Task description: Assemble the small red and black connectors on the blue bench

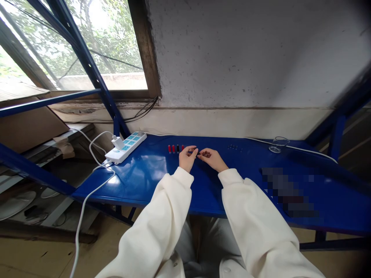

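Observation:
My left hand (188,157) and my right hand (211,159) are close together over the blue table (139,189), fingertips almost meeting. Thumb and fingers are pinched on each; a tiny dark piece may sit between them, too small to name. Just left of my left hand stands a short row of small cylinders: a red cylinder (169,149), another red cylinder (173,149), a black cylinder (177,149), and a further red cylinder (182,147) partly behind my fingers. Several tiny pieces (233,147) lie in a line to the right of my right hand.
A white power strip (127,147) with a plugged-in charger (117,142) lies at the table's left end, its white cable (84,216) hanging off the edge. A clear glass (278,144) stands back right. A blurred-out dark object (286,193) lies front right. Blue metal posts (110,98) flank the table.

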`<state>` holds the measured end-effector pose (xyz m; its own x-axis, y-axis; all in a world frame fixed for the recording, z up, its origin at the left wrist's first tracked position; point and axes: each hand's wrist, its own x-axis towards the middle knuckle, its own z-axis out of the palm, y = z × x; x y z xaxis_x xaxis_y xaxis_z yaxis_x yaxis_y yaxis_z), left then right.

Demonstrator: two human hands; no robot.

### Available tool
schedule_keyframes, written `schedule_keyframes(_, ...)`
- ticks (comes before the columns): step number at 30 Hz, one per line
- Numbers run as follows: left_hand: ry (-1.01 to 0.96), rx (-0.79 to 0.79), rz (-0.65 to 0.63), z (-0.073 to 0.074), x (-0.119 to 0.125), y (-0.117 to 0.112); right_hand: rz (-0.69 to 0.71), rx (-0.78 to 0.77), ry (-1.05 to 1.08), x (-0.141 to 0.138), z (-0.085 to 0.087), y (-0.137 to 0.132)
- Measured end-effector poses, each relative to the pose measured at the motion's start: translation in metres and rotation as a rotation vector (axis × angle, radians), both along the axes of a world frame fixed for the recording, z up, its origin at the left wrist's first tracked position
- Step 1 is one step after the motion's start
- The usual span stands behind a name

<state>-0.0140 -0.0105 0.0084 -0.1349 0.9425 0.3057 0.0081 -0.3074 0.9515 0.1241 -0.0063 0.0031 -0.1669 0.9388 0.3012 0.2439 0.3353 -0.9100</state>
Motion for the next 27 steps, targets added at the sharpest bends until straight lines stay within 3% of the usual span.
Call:
schedule_keyframes(11, 0.082, 0.02, -0.114, -0.009, 0.002, 0.001, -0.097, 0.145, -0.291, -0.004, 0.0, -0.003)
schedule_keyframes(15, 0.091, 0.026, -0.013, -0.002, -0.006, -0.004, -0.116, 0.093, -0.249, -0.006, 0.002, 0.001)
schedule_keyframes(20, -0.106, 0.003, 0.22, 0.01, -0.02, -0.005, -0.117, 0.056, -0.312, -0.018, 0.007, 0.018)
schedule_keyframes(27, -0.444, -0.139, 0.266, 0.01, -0.027, -0.001, -0.132, 0.061, -0.594, -0.047, 0.005, 0.046)
